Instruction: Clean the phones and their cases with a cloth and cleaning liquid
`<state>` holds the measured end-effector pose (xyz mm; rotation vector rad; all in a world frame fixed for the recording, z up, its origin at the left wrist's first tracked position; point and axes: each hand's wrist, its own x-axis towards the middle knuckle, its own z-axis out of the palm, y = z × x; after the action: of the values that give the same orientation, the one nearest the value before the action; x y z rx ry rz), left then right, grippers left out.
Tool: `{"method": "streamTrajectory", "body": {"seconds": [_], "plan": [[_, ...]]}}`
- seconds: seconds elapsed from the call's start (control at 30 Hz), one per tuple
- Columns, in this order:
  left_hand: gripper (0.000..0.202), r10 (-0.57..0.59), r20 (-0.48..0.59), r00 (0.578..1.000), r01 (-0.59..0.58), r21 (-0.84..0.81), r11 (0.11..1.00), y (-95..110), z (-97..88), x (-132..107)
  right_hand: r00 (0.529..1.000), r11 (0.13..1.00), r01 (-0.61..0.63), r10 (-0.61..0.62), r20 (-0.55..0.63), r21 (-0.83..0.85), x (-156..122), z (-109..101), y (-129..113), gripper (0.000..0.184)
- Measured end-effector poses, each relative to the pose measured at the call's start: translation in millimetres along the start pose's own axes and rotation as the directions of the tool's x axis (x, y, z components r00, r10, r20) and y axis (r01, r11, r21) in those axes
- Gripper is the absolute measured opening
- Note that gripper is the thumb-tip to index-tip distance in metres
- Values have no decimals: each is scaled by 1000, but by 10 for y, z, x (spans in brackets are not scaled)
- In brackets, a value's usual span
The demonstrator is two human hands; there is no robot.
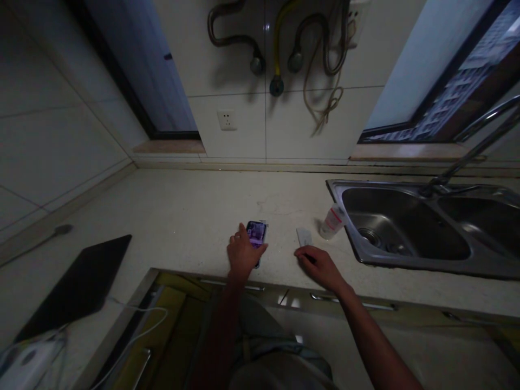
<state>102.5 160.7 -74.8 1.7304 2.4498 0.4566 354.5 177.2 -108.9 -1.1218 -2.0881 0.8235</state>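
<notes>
At the lower middle of the frame, the left hand [242, 253] lies over the near end of a phone [256, 236] with a lit purple screen, fingers curled loosely around its edge as it rests flat on the desk [182, 216]. Just right of it, the right hand [318, 264] rests on the desk with fingers bent downward, fingertips just short of a small white card [303, 236]; whether it pinches anything I cannot tell. A little farther right, a small white bottle [333, 221] with a red label lies tipped beside the sink [406, 233]. At lower left sits a dark flat board [81, 281]. Judging from this, the step in hand is steadying the phone; any lift calls for a firmer wrap around its sides.
</notes>
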Motion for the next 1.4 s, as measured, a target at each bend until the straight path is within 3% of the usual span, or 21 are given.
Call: {"method": "streamTrajectory", "body": {"seconds": [0.13, 0.27, 0.43, 0.57, 0.77, 1.07, 1.27, 1.4], "plan": [[81, -23, 41, 999, 20, 63, 998, -22, -48, -48, 1000, 1000, 13, -13, -8, 4, -3, 1, 2, 23], [62, -61, 97, 993, 59, 19, 998, -14, -103, -6, 1000, 1000, 10, -10, -10, 1, -1, 1, 7, 24], [65, -98, 156, 983, 118, -121, 986, -53, -140, 48, 1000, 1000, 12, -12, -16, 15, 5, 2, 4, 22], [69, -110, 82, 991, 130, -304, 944, -53, -108, 46, 1000, 1000, 10, -10, -20, 13, 4, -1, -14, 22], [71, -209, -24, 978, 157, -574, 804, 98, -30, -15, 1000, 1000, -2, 2, -22, 18, -4, 14, 8, 22], [66, -86, 11, 996, 78, -543, 836, 190, 27, -59, 1000, 1000, -6, 7, -19, 26, -6, 11, -4, 22], [65, -159, -4, 987, 118, -655, 746, 210, 41, -54, 999, 996, -19, 21, -27, 84, -24, 33, -8, 24], [63, -150, 2, 989, 105, -721, 685, 199, 52, -54, 999, 980, 15, -6, -46, 201, -97, 178, -161, 25]]}}
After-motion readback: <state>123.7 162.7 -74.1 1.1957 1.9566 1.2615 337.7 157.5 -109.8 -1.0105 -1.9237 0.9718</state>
